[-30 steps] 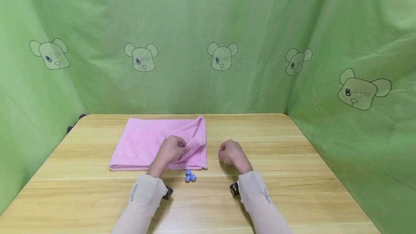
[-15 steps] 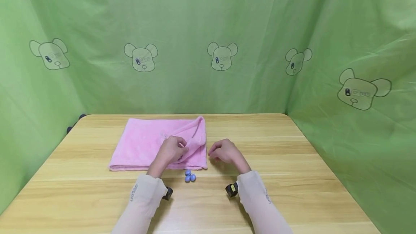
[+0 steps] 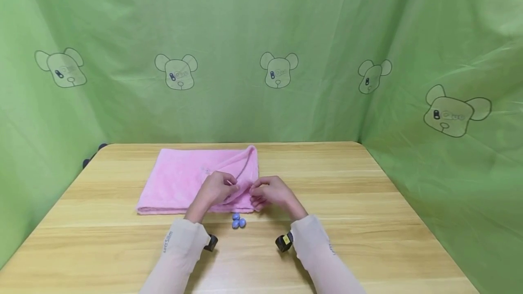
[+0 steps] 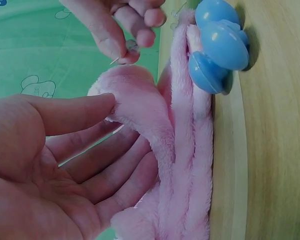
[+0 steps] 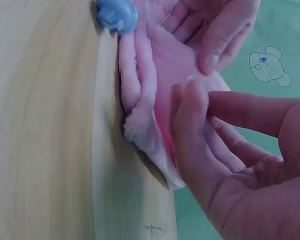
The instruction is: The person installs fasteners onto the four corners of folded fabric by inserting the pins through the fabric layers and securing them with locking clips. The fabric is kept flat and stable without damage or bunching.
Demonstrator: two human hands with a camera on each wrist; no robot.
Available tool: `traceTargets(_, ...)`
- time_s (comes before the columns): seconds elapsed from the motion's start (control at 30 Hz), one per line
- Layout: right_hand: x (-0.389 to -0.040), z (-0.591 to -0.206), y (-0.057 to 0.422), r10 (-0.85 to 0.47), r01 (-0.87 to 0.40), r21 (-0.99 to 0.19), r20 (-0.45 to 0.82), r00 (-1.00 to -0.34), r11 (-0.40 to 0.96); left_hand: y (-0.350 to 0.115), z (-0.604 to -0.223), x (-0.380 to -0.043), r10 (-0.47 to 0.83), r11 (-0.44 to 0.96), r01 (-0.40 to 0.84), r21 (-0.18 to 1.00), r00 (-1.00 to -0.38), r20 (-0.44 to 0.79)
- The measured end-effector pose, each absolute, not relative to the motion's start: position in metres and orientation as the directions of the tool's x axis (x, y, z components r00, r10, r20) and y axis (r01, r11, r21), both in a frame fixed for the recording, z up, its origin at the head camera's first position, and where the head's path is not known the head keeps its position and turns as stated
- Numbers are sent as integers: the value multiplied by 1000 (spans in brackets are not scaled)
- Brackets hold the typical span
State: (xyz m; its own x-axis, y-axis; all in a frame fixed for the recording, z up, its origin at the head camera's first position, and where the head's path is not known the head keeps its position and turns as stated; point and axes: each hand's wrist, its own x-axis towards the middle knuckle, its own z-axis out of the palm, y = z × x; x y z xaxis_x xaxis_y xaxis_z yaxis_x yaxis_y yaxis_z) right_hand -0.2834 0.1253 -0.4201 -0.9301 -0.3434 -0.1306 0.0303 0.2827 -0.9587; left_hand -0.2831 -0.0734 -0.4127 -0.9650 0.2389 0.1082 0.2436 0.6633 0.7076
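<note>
A pink plush blanket (image 3: 175, 176) lies folded on the table, its near right corner turned up. My left hand (image 3: 214, 189) pinches this raised edge between thumb and fingers, as the left wrist view shows. Close to the lifted edge, my right hand (image 3: 275, 192) pinches a small pin with a clear round base (image 4: 132, 46). The pin's point is at the plush in the left wrist view; in the right wrist view the fingertips mostly hide it. Three glossy blue mushroom-shaped caps (image 3: 235, 223) sit together just in front of the blanket.
The wooden table (image 3: 367, 221) stands before a green curtain (image 3: 229, 112) printed with bear heads. Another small clear pin-like piece (image 5: 152, 229) lies on the table in the right wrist view. Each wrist wears a black camera (image 3: 283, 242).
My right hand has moved left from the bare table to the blanket's turned-up edge. My left hand keeps its grip in the same place; the blue caps have stayed put.
</note>
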Motion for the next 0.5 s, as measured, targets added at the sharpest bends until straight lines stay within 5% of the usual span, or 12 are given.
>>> traceTargets(0.5,-284,-429,115,-308,-25,-951,-75,-948,307,-74,-413,-283,256,647,225,729,-964,70)
